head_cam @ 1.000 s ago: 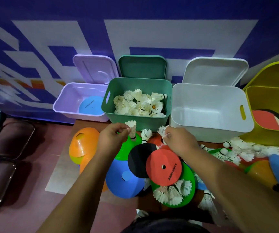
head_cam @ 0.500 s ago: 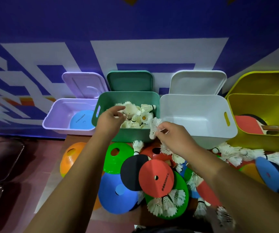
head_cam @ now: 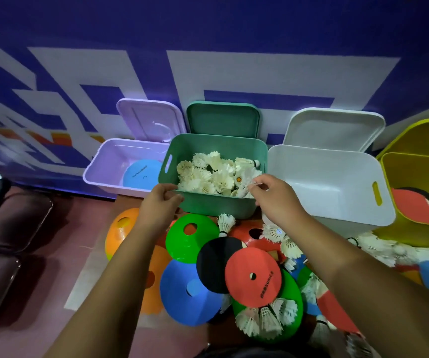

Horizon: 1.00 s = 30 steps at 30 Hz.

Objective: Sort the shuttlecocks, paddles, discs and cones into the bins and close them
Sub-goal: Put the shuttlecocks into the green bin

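My right hand (head_cam: 273, 200) pinches a white shuttlecock (head_cam: 248, 178) over the front right corner of the green bin (head_cam: 216, 205), which holds several shuttlecocks (head_cam: 205, 171). With fingers loosely curled and nothing in them, my left hand (head_cam: 160, 202) hovers at the bin's front left rim. The purple bin (head_cam: 105, 171) holds a blue disc (head_cam: 141, 174). The white bin (head_cam: 337, 208) shows nothing inside. A red paddle (head_cam: 412, 205) lies in the yellow bin (head_cam: 415, 164). All lids stand open.
A pile lies on the floor in front of the bins: a green cone (head_cam: 190, 239), a black paddle (head_cam: 213, 264), a red disc (head_cam: 253, 276), a blue cone (head_cam: 182, 293), an orange cone (head_cam: 120, 228) and loose shuttlecocks (head_cam: 265, 319). Dark chairs (head_cam: 6, 228) stand at the left.
Both hands rose from the pile to the green bin. The left hand's shuttlecock is gone from its fingers and the hand drew back to the front rim. The right hand carried its shuttlecock over the bin.
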Available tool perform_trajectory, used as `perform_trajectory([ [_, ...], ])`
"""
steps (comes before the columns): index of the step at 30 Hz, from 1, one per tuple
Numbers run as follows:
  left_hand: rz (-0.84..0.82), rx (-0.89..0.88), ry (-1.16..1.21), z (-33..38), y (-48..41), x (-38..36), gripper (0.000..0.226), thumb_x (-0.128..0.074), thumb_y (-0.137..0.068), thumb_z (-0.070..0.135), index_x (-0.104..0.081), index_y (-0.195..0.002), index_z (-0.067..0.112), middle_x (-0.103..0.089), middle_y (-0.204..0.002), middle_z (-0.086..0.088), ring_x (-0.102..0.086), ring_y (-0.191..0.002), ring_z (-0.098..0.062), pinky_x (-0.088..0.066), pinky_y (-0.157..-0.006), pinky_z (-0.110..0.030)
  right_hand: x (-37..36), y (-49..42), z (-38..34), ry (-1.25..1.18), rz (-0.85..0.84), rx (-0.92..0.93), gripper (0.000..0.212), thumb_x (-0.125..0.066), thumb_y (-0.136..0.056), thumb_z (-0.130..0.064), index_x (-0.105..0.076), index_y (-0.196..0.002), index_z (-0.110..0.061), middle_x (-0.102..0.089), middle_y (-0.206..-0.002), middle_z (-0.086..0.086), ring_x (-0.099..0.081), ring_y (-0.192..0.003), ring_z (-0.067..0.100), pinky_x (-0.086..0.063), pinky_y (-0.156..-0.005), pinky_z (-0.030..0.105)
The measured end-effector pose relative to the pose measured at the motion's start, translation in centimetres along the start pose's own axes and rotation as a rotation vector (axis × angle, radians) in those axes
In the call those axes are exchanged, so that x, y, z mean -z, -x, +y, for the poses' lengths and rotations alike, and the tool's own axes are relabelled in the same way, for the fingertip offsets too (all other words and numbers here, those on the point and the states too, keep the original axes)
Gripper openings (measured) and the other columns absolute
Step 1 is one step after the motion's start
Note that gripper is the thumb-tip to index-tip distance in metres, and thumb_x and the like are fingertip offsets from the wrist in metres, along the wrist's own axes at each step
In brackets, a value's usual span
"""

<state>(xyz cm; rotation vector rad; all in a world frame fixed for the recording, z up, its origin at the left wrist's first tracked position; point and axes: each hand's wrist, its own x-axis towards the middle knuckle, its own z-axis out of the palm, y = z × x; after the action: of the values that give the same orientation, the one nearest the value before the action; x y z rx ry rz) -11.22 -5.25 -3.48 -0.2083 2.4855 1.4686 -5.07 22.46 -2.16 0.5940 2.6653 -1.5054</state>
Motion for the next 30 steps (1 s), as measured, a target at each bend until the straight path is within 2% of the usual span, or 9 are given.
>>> perform_trajectory([
  [4, 0.041, 0.053, 0.031, -1.6, 0.0, 2.0, 0.027, -0.065, -0.102, 0.018, -0.061, -0.129, 0.016, -0.074, -0.102, -0.010, -0.075, -0.080, -0.029, -0.064, -0.072, -0.048, -1.9, -1.0, -3.6, -0.090, -0.004, 0.021, 0.016, -0.062, -0.095, -0.038, -0.068, -0.084, -0.048, -0.070, -0.093, -0.013, -0.072, -0.087, 0.022, -0.062, -0.083, 0.049],
  [8, 0.077, 0.087, 0.037, -2.8, 0.4, 3.4, 0.027, -0.064, -0.102, 0.017, -0.063, -0.129, 0.016, -0.076, -0.099, -0.007, -0.074, -0.080, -0.025, -0.063, -0.076, -0.049, -4.1, -2.6, -7.0, -0.122, -0.034, 0.067, 0.013, -0.062, -0.097, -0.035, -0.066, -0.088, -0.045, -0.072, -0.093, -0.010, -0.075, -0.085, 0.025, -0.063, -0.079, 0.051],
  [10, 0.078, 0.092, 0.018, -3.3, 0.5, 4.0, 0.027, -0.064, -0.101, 0.020, -0.062, -0.129, 0.017, -0.076, -0.098, -0.004, -0.074, -0.080, -0.023, -0.064, -0.079, -0.050, -5.4, -3.5, -8.1, -0.138, -0.118, 0.081, 0.011, -0.064, -0.097, -0.038, -0.069, -0.103, -0.046, -0.074, -0.099, -0.010, -0.076, -0.084, 0.017, -0.064, -0.080, 0.048],
  [12, 0.073, 0.098, -0.001, -3.5, 0.5, 4.6, 0.028, -0.064, -0.101, 0.023, -0.062, -0.129, 0.020, -0.076, -0.098, -0.003, -0.075, -0.079, -0.018, -0.064, -0.080, -0.049, -6.7, -4.4, -8.4, -0.097, -0.273, 0.060, 0.036, -0.067, -0.097, -0.036, -0.064, -0.131, -0.046, -0.074, -0.105, -0.007, -0.076, -0.086, 0.016, -0.063, -0.084, 0.045],
  [14, 0.068, 0.105, -0.015, -3.8, 0.3, 5.0, 0.029, -0.065, -0.101, 0.025, -0.061, -0.130, 0.022, -0.076, -0.097, -0.002, -0.075, -0.077, -0.014, -0.064, -0.080, -0.047, -7.7, -4.8, -8.2, 0.008, -0.352, 0.047, 0.046, -0.067, -0.096, -0.033, -0.061, -0.140, -0.043, -0.074, -0.105, -0.005, -0.076, -0.086, 0.017, -0.062, -0.082, 0.040],
  [17, 0.047, 0.106, -0.007, -4.3, 0.1, 5.2, 0.030, -0.064, -0.101, 0.025, -0.061, -0.130, 0.022, -0.076, -0.097, -0.003, -0.074, -0.074, -0.011, -0.065, -0.077, -0.046, -8.4, -4.7, -7.3, 0.038, -0.325, 0.027, 0.026, -0.064, -0.096, -0.029, -0.073, -0.118, -0.040, -0.075, -0.104, -0.009, -0.075, -0.083, 0.013, -0.058, -0.073, 0.032],
  [21, 0.003, 0.095, -0.007, -4.5, -0.1, 4.2, 0.027, -0.061, -0.102, 0.020, -0.061, -0.130, 0.016, -0.076, -0.100, -0.003, -0.074, -0.075, -0.015, -0.062, -0.070, -0.039, -8.3, -3.9, -5.9, -0.007, -0.281, -0.011, 0.020, -0.060, -0.098, -0.024, -0.075, -0.103, -0.036, -0.078, -0.097, -0.015, -0.075, -0.083, 0.010, -0.062, -0.077, 0.037],
  [25, -0.071, 0.109, 0.006, -4.2, -0.2, 2.3, 0.021, -0.061, -0.102, 0.017, -0.063, -0.123, 0.015, -0.076, -0.101, -0.005, -0.074, -0.080, -0.026, -0.061, -0.075, -0.047, -7.2, -2.9, -4.3, -0.024, -0.219, -0.001, 0.022, -0.059, -0.099, -0.021, -0.076, -0.099, -0.034, -0.078, -0.092, -0.016, -0.073, -0.077, 0.004, -0.058, -0.070, 0.030],
  [30, -0.141, 0.117, 0.003, -4.6, 0.5, -0.8, 0.015, -0.060, -0.103, 0.016, -0.065, -0.117, 0.013, -0.078, -0.100, -0.007, -0.071, -0.076, -0.020, -0.055, -0.067, -0.036, -5.4, -1.0, -2.3, -0.062, -0.194, -0.022, 0.021, -0.057, -0.102, -0.021, -0.076, -0.104, -0.029, -0.078, -0.092, -0.010, -0.070, -0.070, 0.002, -0.053, -0.068, 0.025],
])
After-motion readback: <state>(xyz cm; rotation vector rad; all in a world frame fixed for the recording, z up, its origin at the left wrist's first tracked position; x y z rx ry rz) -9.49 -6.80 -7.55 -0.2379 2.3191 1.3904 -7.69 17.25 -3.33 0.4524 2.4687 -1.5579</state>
